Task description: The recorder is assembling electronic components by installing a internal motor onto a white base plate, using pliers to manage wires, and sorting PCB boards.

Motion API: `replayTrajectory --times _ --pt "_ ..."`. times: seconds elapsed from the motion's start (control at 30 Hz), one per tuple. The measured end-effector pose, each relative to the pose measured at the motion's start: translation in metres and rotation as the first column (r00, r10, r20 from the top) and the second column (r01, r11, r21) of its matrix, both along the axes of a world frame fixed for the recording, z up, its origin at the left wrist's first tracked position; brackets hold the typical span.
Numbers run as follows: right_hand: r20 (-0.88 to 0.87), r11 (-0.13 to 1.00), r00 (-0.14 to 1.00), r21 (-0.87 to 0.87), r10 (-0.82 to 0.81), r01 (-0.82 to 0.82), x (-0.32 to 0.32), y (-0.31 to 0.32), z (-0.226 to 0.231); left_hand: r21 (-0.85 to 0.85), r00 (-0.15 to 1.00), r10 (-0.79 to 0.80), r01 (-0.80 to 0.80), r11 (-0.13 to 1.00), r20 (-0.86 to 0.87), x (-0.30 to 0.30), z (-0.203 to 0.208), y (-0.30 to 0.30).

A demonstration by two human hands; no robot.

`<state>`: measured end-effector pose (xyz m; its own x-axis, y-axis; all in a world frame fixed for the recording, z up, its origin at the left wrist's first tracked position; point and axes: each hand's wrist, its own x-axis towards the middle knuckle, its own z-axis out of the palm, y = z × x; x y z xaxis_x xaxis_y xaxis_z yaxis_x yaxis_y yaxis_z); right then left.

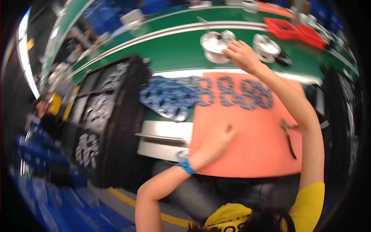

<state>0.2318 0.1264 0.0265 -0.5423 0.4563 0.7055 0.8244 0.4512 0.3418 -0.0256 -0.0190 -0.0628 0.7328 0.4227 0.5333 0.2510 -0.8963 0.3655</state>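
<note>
Right hand point(242, 56) at rim of white tub point(212, 47) on green desk point(174, 50); left hand point(215, 142), blurred, above orange mat point(251, 149). Hands well apart; cannot tell whether either grips anything. Figure-eight-shaped grey parts point(247, 94) in row along mat's far side, beside bluish parts pile point(168, 94). Pliers point(288, 137) near right forearm.

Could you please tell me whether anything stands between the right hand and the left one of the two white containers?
Nothing visible does: the right hand overlaps the right edge of the left white container in this view, though blur hides whether they touch.
</note>
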Motion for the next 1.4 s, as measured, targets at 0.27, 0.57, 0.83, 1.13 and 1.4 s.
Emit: replayTrajectory --times 0.27,0.57,0.83,1.13,1.4 --pt "-0.055 0.986 0.987 0.069 -0.151 0.155 0.034 -0.205 0.026 0.046 0.997 0.073 -0.075 0.996 0.040 0.058 0.023 0.025" --pt "0.058 0.981 0.998 -0.194 0.036 -0.024 -0.025 -0.325 0.003 -0.425 0.983 0.109 -0.035 0.904 0.151 0.023 0.050 -0.002" --pt "-0.251 0.888 0.966 -0.427 0.061 -0.167 -0.007 -0.353 -0.026 -0.404 0.997 0.070 -0.076 0.912 -0.029 0.011 0.061 -0.003" --pt "0.011 0.492 0.761 -0.757 -0.648 0.430 0.062 -0.383 -0.039 -0.450 0.988 0.129 -0.079 0.890 0.082 0.009 0.082 -0.012" --pt "0.181 0.248 0.702 -0.851 -0.689 0.463 0.031 -0.385 -0.019 -0.447 0.950 0.181 -0.050 0.893 0.255 -0.007 0.089 -0.018"
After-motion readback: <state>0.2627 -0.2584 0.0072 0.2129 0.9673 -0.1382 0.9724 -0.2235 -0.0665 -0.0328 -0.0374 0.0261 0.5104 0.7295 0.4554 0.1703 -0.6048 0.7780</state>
